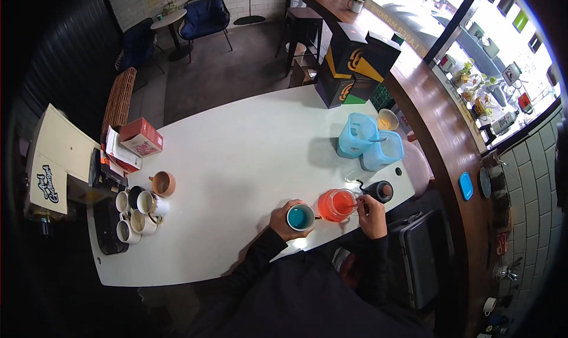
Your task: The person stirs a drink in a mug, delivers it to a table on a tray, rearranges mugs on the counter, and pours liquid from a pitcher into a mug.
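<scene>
I have the glass jug of red liquid (333, 206) near the table's (236, 143) front edge, my right hand (372, 218) pinching a thin utensil at its mouth. My left hand (283, 221) wraps the mug (300, 218) beside it; level handling seems called for. The dark bottle (377, 192) narrows room rightward.

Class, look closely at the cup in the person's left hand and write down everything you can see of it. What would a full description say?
The cup is round, with a pale rim and a small brownish handle pointing right. It looks ceramic. Its inside shows blue; whether that is liquid or glaze is unclear. Roughly upright, it sits in the left hand, near the white table's front edge, beside the red-filled jug.
</scene>
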A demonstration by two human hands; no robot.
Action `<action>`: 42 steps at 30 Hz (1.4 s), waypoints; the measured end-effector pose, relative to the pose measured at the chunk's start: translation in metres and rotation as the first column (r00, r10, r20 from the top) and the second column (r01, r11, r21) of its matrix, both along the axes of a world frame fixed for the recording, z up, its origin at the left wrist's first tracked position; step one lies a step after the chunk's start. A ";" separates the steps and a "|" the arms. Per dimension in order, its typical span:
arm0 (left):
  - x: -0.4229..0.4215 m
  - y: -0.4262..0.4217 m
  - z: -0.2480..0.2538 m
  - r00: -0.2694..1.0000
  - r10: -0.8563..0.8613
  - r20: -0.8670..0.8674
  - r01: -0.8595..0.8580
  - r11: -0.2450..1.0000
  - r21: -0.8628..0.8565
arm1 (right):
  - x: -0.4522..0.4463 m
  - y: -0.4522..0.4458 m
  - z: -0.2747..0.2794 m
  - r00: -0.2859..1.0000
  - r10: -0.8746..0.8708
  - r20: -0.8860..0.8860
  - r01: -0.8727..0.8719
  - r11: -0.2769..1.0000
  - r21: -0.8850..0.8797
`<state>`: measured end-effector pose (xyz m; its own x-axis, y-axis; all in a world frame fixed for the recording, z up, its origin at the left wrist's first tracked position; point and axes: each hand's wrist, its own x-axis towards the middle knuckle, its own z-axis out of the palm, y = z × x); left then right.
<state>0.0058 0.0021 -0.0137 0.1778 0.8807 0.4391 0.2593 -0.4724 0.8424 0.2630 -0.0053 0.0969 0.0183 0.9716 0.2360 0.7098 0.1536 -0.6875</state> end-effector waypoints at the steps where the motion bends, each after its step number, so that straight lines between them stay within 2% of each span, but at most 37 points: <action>1: 0.000 0.001 0.000 1.000 0.001 0.001 -0.001 1.000 -0.002 | -0.001 0.000 0.001 1.000 -0.016 -0.012 0.016 1.000 0.000; 13: -0.002 0.000 0.007 1.000 -0.015 -0.023 0.016 0.999 0.036 | -0.004 -0.005 0.004 0.996 -0.081 -0.021 0.081 0.997 -0.001; 15: -0.003 -0.001 0.008 0.998 -0.060 0.020 0.061 0.995 -0.083 | -0.002 -0.005 0.003 0.996 -0.087 -0.033 0.087 0.996 0.007; 16: -0.004 -0.001 0.008 0.998 -0.061 0.019 0.062 0.994 -0.085 | -0.002 -0.006 0.004 0.995 -0.092 -0.029 0.092 0.996 -0.008; 19: -0.004 0.000 0.007 0.998 -0.061 -0.001 0.061 0.996 -0.067 | -0.004 -0.006 0.005 0.995 -0.094 -0.039 0.093 0.995 -0.024; 21: -0.002 0.003 0.005 0.999 -0.022 -0.030 0.023 0.999 0.040 | -0.005 -0.007 0.004 0.995 -0.091 -0.051 0.090 0.996 -0.030; 28: -0.004 0.002 0.010 0.999 -0.024 -0.025 0.025 0.999 0.040 | -0.006 -0.006 0.002 0.994 -0.069 -0.081 0.068 0.998 -0.018; 30: -0.004 -0.002 0.007 0.999 -0.053 -0.014 0.051 0.995 -0.083 | -0.005 -0.007 0.001 0.994 -0.068 -0.081 0.066 0.997 -0.028; 37: -0.003 -0.002 0.007 0.998 -0.062 0.009 0.062 0.992 -0.108 | -0.005 -0.009 -0.003 0.996 -0.059 -0.074 0.059 0.998 0.005; 40: -0.004 -0.001 0.010 0.998 -0.063 0.031 0.066 0.992 -0.104 | -0.003 -0.009 -0.002 0.994 -0.075 -0.080 0.073 0.997 -0.023; 42: -0.003 0.002 0.012 0.999 -0.032 -0.023 0.033 0.999 0.023 | -0.002 -0.008 0.000 0.992 -0.098 -0.079 0.093 0.994 -0.065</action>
<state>0.0032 0.0042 -0.0018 0.2160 0.8637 0.4554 0.2621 -0.5006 0.8250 0.2613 -0.0130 0.0970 0.1290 0.9769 0.1705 0.6600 0.0437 -0.7500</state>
